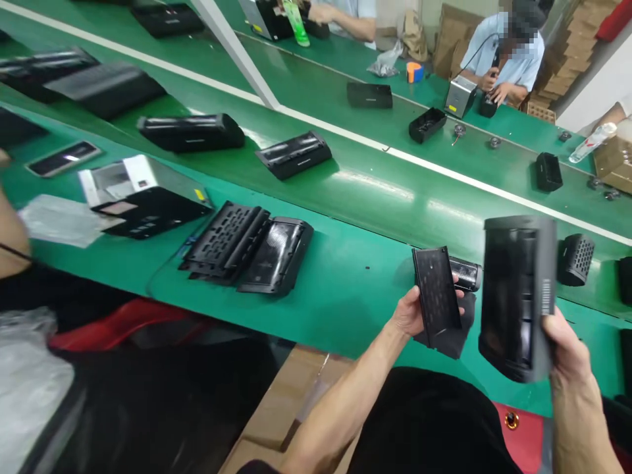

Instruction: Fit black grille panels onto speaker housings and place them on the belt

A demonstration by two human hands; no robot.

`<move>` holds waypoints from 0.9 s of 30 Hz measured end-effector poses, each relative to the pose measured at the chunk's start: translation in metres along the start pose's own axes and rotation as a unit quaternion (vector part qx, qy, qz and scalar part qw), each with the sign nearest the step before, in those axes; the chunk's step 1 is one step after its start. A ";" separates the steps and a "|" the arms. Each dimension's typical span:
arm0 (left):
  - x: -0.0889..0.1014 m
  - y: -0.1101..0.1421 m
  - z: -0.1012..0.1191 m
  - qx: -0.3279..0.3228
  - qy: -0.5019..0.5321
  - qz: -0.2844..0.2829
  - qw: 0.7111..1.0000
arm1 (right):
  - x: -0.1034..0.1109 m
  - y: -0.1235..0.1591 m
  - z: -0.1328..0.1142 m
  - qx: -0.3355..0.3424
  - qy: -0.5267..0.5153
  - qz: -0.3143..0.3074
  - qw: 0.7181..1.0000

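My left hand grips a thin black plastic panel, held nearly upright with its inner face toward me. In my right hand is a larger black plastic housing, tilted on end and a little blurred; the fingers wrap round its right side. The two parts are apart. Behind the panel a black housing with a mesh front lies on the green bench, partly hidden. Below the panel shows a flat dark sheet or piece, mostly covered by my hand and the panel.
Perforated black covers and a glossy black housing lie on the bench to the left, near a boxy metal machine. Beyond runs a green conveyor carrying black housings. Across it a co-worker handles a part. A slanted post rises at the back.
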State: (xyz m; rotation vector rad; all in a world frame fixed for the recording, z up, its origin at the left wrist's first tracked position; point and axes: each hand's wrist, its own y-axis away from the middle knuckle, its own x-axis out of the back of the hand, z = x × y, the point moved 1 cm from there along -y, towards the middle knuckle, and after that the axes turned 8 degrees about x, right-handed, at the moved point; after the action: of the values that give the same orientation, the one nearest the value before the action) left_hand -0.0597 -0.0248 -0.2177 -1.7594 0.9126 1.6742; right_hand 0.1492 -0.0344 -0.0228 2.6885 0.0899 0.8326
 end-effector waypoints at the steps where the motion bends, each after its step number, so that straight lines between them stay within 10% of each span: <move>1: 0.000 -0.001 -0.004 -0.007 0.001 -0.005 1.000 | -0.002 -0.001 -0.009 -0.003 0.012 -0.011 1.000; 12: -0.026 -0.023 -0.027 -0.123 -0.028 0.023 0.992 | -0.032 -0.016 -0.047 0.044 0.244 -0.072 0.966; 27: -0.024 -0.025 -0.032 -0.155 -0.026 0.065 0.985 | -0.033 -0.030 -0.043 0.039 0.286 -0.162 0.944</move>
State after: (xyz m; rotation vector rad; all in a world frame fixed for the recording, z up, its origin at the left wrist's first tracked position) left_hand -0.0200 -0.0318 -0.1924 -1.8781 0.7904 2.0272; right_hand 0.0990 0.0014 -0.0164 2.3118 0.6874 1.4823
